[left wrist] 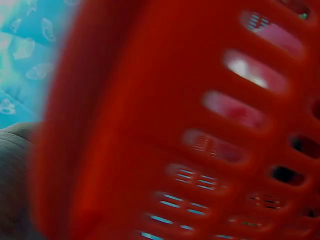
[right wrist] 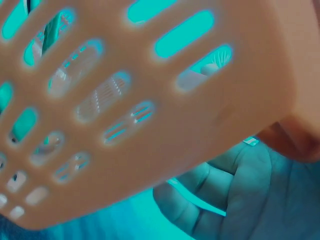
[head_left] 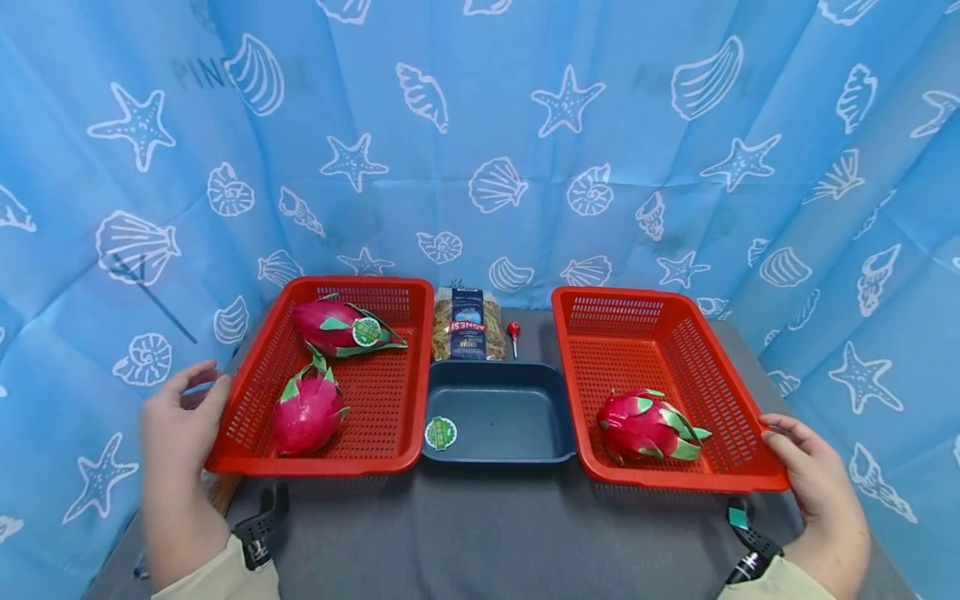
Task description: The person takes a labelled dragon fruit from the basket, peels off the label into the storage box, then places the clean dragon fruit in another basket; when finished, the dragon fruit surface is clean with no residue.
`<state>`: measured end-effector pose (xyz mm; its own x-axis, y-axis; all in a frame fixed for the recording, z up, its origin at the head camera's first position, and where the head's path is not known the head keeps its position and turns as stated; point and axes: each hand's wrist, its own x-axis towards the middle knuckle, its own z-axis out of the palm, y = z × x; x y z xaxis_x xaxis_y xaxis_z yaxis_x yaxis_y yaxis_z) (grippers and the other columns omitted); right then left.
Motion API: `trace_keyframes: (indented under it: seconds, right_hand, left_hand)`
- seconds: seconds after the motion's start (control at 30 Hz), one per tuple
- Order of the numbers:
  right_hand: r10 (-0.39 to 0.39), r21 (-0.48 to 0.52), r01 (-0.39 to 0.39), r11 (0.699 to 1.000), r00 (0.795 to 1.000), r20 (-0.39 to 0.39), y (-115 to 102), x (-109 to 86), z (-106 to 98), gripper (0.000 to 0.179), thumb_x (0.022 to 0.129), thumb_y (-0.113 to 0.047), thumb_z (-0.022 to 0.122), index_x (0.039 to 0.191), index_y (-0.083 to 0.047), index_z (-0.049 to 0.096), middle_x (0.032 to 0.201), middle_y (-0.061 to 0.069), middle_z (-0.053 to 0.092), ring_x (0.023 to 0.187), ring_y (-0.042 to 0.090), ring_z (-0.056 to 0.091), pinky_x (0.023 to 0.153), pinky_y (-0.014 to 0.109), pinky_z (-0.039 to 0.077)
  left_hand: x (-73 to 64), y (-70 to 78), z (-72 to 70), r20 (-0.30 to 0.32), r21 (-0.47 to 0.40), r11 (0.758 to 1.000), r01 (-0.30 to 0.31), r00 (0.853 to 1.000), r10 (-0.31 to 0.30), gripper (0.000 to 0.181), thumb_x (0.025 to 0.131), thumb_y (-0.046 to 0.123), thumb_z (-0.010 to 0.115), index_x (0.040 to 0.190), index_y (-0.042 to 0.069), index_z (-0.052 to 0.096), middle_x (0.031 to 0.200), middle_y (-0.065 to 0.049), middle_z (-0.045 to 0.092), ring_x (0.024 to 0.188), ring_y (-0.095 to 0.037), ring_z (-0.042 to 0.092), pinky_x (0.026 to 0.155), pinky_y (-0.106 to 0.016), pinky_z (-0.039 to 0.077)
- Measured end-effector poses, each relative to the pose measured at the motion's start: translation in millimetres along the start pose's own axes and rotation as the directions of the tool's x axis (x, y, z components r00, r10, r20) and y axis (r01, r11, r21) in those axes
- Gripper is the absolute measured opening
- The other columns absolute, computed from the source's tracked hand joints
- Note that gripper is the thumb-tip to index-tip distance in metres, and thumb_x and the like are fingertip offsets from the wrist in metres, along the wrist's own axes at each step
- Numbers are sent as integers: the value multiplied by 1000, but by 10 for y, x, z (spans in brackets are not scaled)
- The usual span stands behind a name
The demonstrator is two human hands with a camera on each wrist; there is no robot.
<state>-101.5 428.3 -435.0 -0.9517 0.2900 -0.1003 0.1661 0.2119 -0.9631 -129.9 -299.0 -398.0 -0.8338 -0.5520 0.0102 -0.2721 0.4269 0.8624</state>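
My left hand (head_left: 180, 425) is at the outer left side of a red plastic basket (head_left: 382, 408), thumb and index finger apart beside its rim. Two pink dragon fruits with green-tipped scales lie in this basket, one dragon fruit (head_left: 337, 327) at the back and another dragon fruit (head_left: 307, 412) nearer. On the other side, my right hand (head_left: 821, 492) grips the front right rim of a second red basket (head_left: 615, 354), thumb above. The right wrist view shows curled fingers (right wrist: 210, 185) below the rim. A third dragon fruit (head_left: 648, 425) sits inside that basket.
Between the baskets stands a dark rectangular tray (head_left: 498, 417) with a round green sticker (head_left: 440, 433) at its front left corner. Behind it are a pasta bag (head_left: 468, 325) and a red lollipop (head_left: 513, 332). A blue shell-patterned curtain (head_left: 480, 150) encloses the grey table (head_left: 480, 533).
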Motion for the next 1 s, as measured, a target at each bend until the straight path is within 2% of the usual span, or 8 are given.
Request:
trace_keyframes:
  seconds: [0.1,0.2,0.33,0.47,0.57,0.67,0.83,1.0]
  right_hand:
    - [17,-55,-17,998,1000,-2,-41,-11,6,18,108,-21,52,106,-35,63,86,-22,65,72,6,69,62,21,56]
    - [40,-147,-43,988,999,-19,-112,-33,2,12,107,-29,53,112,-33,63,87,-26,61,74,3,67,63,21,56]
    - [57,-260,-73,963,996,-72,-249,-77,-1,33,106,-38,54,130,-17,59,90,-28,56,79,-3,60,64,19,54]
    - [34,-251,-84,964,980,-195,-400,-136,58,37,105,-39,56,136,-21,57,93,-26,53,85,-3,52,65,13,48]
    - [-21,-141,-17,990,964,-267,-507,-190,137,25,103,-31,61,128,-29,62,94,-24,57,88,-2,53,66,8,45]
    - [-94,-1,97,995,960,-265,-627,-242,222,21,102,-20,65,121,-27,67,95,-19,62,88,-2,58,67,6,47]
    - [-250,84,269,960,950,-186,-844,-310,422,22,101,-11,65,120,-20,68,101,-11,66,88,2,62,72,7,50]
    - [-390,140,400,906,916,-90,-1033,-377,708,27,100,-3,63,126,-11,67,109,-3,66,93,5,64,79,9,51]
  left_hand:
    - [52,-70,23,77,70,997,-15,997,10,57,103,35,58,152,8,49,143,-20,53,121,-37,55,78,-33,60]
    - [98,-109,63,116,115,993,-38,993,25,55,104,30,56,151,2,48,138,-26,53,110,-39,57,65,-27,57]
    - [138,-143,113,142,142,989,-46,990,26,52,103,21,53,149,-2,48,133,-30,51,100,-41,60,66,-43,62]
    - [152,-166,134,148,138,989,-46,989,25,50,104,18,49,148,-3,48,131,-30,51,99,-42,62,67,-47,62]
    - [152,-172,137,152,124,992,-29,988,10,51,104,19,50,150,-2,47,133,-30,51,101,-43,62,68,-47,62]
    - [147,-172,143,153,123,992,-19,988,0,51,105,20,50,151,-1,46,135,-30,50,104,-44,61,70,-49,62]
    - [129,-168,156,161,130,991,-17,987,-4,53,105,20,49,154,1,43,138,-30,48,108,-45,58,74,-52,61]
    - [115,-158,162,171,125,992,3,985,-25,55,105,20,50,156,2,39,140,-30,46,110,-46,57,75,-54,61]
